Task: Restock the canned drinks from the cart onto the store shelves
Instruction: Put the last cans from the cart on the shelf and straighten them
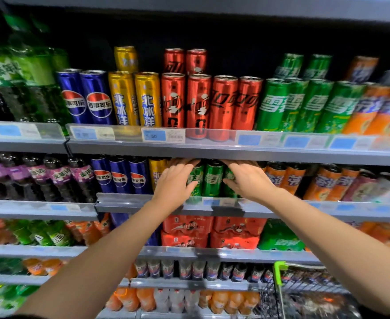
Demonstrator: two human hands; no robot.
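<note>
**Green cans being seated on the second shelf**

Nearest, at 5 o'clock, the cart (pixel 304 293) with its green handle stands low beside the shelving; its contents are too blurred to identify.

Both forearms reach up to frame centre. The left hand (pixel 174 183) has its fingers curved around the left side of a group of green cans (pixel 212 178), thumb at the front. The right hand (pixel 247 179) mirrors it on the right side of the group, fingers curled over the can tops. The cans stand upright behind the rail of the second shelf (pixel 281 209).

Judgement: the current step is placing or squaring up green cans in their slot. The next move calls for pushing the group level with its neighbours, releasing, then returning to the cart at 5 o'clock.

Obstructions: the yellow can (pixel 156 173) at 9 o'clock touches or nearly touches the left hand; the orange cans (pixel 286 180) at 3 o'clock crowd the right. The upper shelf (pixel 212 150) edge sits just above the knuckles, limiting lift. Beyond, at 12 o'clock, stand red cans (pixel 212 104).
</note>
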